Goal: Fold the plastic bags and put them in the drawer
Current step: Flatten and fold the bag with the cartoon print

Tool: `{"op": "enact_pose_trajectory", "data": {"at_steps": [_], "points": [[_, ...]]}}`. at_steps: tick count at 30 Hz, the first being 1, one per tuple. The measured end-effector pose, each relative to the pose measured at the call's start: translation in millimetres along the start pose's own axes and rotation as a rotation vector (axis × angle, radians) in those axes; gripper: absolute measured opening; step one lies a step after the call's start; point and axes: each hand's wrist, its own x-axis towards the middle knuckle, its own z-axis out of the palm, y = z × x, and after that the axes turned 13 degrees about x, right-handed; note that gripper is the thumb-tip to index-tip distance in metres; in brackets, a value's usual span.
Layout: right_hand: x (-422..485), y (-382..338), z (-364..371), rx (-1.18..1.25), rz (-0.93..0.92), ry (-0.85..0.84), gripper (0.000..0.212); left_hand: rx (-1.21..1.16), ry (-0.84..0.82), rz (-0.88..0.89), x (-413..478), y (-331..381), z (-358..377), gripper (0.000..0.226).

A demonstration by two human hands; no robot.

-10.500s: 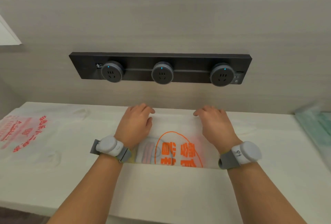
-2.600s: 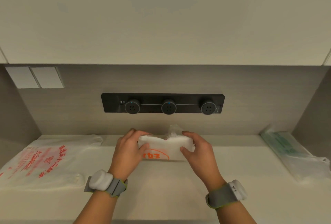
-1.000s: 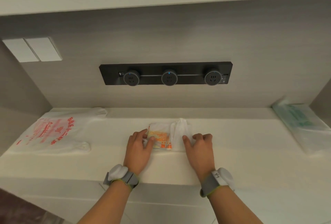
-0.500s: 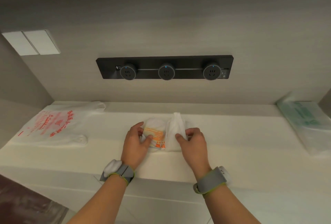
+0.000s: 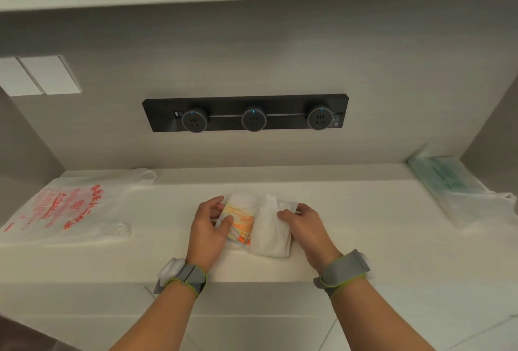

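Left hand (image 5: 208, 227) on orange-printed folded bag (image 5: 260, 228)

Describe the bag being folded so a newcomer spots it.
Below the black socket rail, on the white counter, sits a folded bag between the left hand and right hand. Unlike the flat red-print bag left and green-print bag right, it's a compact orange-print bundle.

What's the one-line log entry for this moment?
stage: folding; left hand: pinches folded bag; right hand: holds its white flap; unfolded on counter: red-print bag, green-print bag
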Motion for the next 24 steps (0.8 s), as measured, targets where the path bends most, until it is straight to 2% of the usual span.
{"op": "enact_pose_trajectory", "data": {"at_steps": [6, 14, 19, 24], "points": [[-14, 2, -4, -0.044, 0.007, -0.022, 0.023, -0.143, -0.028, -0.022, 3, -4, -9, 0.030], [-37, 2, -25, 0.171, -0.056, 0.017, 0.028, -0.727, -0.124, -0.276, -2, 11, 2, 0.033], [-43, -2, -47, 0.337, -0.076, 0.063, 0.028, -0.830, -0.279, -0.284, -4, 31, 25, 0.043], [-40, -6, -80, 0.454, -0.076, 0.107, 0.029, -0.849, -0.340, -0.305, -5, 57, 51, 0.043]]}}
